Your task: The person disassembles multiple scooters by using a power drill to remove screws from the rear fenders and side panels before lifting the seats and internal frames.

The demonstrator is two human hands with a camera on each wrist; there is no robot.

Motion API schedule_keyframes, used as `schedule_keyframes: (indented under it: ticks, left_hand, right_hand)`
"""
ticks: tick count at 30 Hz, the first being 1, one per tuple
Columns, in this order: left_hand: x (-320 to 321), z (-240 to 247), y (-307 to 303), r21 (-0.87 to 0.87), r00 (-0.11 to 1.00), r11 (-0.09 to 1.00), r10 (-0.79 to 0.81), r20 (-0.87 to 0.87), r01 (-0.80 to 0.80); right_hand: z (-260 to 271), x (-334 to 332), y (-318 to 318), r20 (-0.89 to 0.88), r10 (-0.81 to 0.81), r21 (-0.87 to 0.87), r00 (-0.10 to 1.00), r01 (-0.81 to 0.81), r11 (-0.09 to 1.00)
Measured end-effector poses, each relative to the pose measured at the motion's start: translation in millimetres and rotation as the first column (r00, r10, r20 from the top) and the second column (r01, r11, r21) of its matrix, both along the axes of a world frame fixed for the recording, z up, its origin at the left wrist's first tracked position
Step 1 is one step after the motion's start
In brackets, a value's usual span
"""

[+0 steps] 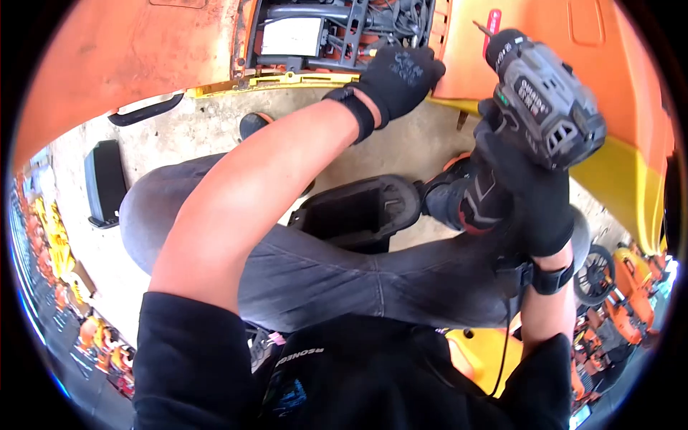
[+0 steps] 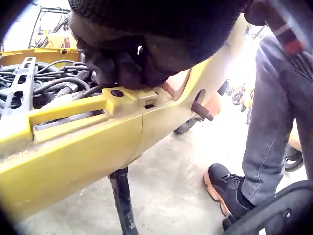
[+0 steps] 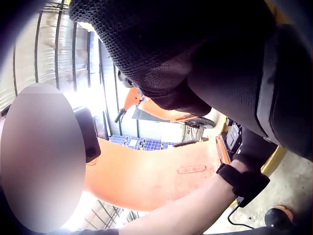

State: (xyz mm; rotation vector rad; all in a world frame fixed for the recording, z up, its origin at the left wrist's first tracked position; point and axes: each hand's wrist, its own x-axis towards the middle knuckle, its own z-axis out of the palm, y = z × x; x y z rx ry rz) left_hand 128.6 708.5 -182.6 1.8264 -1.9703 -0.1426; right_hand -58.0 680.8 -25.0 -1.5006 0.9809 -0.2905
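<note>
The gloved right hand (image 1: 541,204) grips a grey and black cordless drill (image 1: 537,100) by its handle, with the thin bit (image 1: 482,28) pointing up and left. At the open compartment's near edge, the gloved left hand (image 1: 401,82) has bent fingers over the yellow trim (image 1: 290,79). From the left wrist, those fingers (image 2: 115,68) sit right at the trim's top, close to cables (image 2: 63,83); I cannot tell whether they hold anything. A white-topped box (image 1: 290,36) and a slotted metal bracket (image 1: 352,32) lie inside the compartment. In the right wrist view, the dark glove (image 3: 146,54) fills the top and the drill is hidden.
Orange body panels (image 1: 143,64) flank the compartment. Between the person's legs stands a black open plastic part (image 1: 351,211), with another black part (image 1: 106,183) on the floor at left. A peg (image 2: 202,111) juts from the yellow panel. Motorbikes (image 1: 623,287) stand at right.
</note>
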Motion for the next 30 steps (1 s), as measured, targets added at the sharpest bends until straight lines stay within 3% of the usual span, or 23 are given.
schedule_keyframes:
  ticks: [2,7,10,12,13,14,16,18,22,24,26,28,29,30]
  left_hand:
    - [-0.9,-6.5,-2.8,0.006,0.999,1.000,0.006,0.047,-0.006]
    - [3.2,9.3,13.2,0.015,0.997,0.999,0.039,-0.068,-0.038]
    - [-2.2,9.8,35.8,0.143,0.977,0.968,-0.194,-0.091,0.205]
    - [-14.7,-5.6,62.5,0.504,0.912,0.777,-0.407,-0.054,0.377]
    - [-20.3,-34.0,87.2,0.489,0.845,0.703,-0.509,-0.162,0.517]
    - [-34.1,-26.3,95.4,0.791,0.862,0.382,-0.376,-0.340,0.478]
    - [-45.9,-42.9,125.9,0.798,0.802,0.149,-0.255,-0.540,0.584]
    - [-54.2,-33.5,126.1,0.800,0.830,0.228,-0.096,-0.549,0.555]
    - [-35.7,-57.1,103.0,0.634,0.798,0.504,-0.491,-0.349,0.587]
    - [-21.6,-17.2,86.1,0.674,0.917,0.624,-0.310,-0.251,0.395]
    - [1.2,-46.5,84.8,0.442,0.935,0.829,-0.255,-0.248,0.344]
    - [20.1,-34.6,67.7,0.499,0.928,0.797,-0.199,-0.316,0.341]
    - [25.3,-25.3,62.4,0.367,0.900,0.849,-0.249,-0.357,0.380]
    - [30.4,-20.4,57.7,0.351,0.894,0.863,-0.218,-0.391,0.364]
  right_hand:
    - [2.1,-1.8,2.3,-0.011,-0.015,0.017,1.000,0.015,1.000]
    - [-0.4,-2.9,-1.7,0.047,0.025,-0.065,0.999,-0.021,0.998]
    - [-0.6,-9.0,-1.8,0.037,0.033,-0.069,0.999,-0.030,0.997]
    - [-0.5,-9.7,-2.5,0.025,0.035,-0.056,0.999,-0.033,0.998]
    - [-1.2,-9.5,-2.0,0.029,0.053,-0.058,0.998,-0.051,0.997]
    - [-2.0,-9.4,-1.7,0.034,0.072,-0.062,0.997,-0.070,0.996]
    - [-4.5,-8.5,-0.2,0.095,0.080,-0.159,0.992,-0.064,0.985]
    - [0.4,-10.6,0.7,-0.022,0.142,-0.086,0.990,-0.143,0.986]
    - [-4.6,-9.7,5.9,-0.116,0.182,-0.235,0.976,-0.205,0.950]
    - [-7.7,-5.2,6.7,0.000,0.256,-0.485,0.967,-0.224,0.845]
    - [-19.2,-6.7,8.5,-0.039,0.241,-0.542,0.970,-0.223,0.810]
    - [-26.2,-7.4,7.8,-0.078,0.227,-0.587,0.971,-0.228,0.777]
    - [-27.8,-6.9,6.1,-0.042,0.264,-0.522,0.964,-0.246,0.817]
    - [-22.1,-7.5,6.3,-0.026,0.259,-0.501,0.966,-0.236,0.832]
